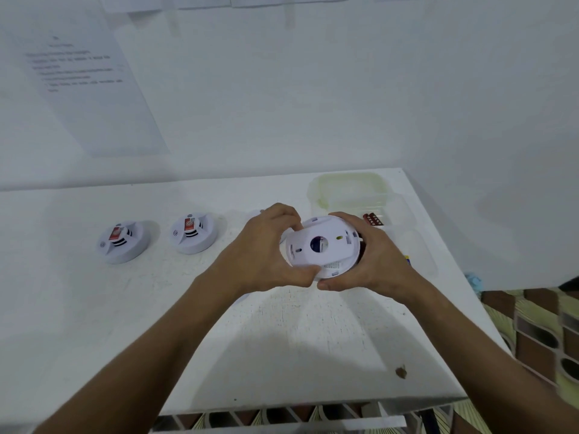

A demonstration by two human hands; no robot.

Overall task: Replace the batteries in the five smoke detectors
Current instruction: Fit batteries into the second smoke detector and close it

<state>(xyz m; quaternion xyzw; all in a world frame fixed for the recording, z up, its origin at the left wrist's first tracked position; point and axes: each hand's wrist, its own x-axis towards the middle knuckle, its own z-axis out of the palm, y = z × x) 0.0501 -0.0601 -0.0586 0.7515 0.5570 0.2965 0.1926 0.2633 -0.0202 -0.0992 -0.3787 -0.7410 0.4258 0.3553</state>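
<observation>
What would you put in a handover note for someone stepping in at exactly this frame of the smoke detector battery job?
Left hand and right hand both grip one smoke detector, held above the table with its back plate facing the camera.
Two more detectors sit face-up at the table's left; part of another shows behind the left hand.
Red batteries lie in a clear container at the far right.
Done: cannot tell from this view which units have been changed.
Left: open the held unit's back, or close it, then go on with the others.
</observation>
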